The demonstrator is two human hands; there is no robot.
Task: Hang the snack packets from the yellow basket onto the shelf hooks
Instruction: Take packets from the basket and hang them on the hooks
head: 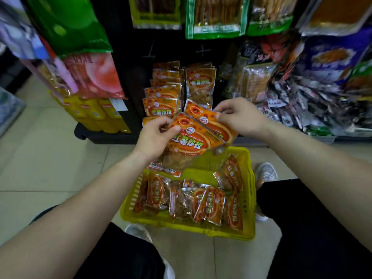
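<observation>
We find the left hand (155,135) and right hand (239,115) each pinching the top edge of two overlapping orange packets (193,137), above the yellow basket's (249,178) far rim. We advise separating them before hooking.

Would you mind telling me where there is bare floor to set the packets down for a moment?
Bare tile lies left of the yellow basket, in front of the yellow boxes. A smaller patch sits just behind the basket, between the shoes. The basket itself is crowded with orange packets, and both the left hand and right hand are full.
</observation>
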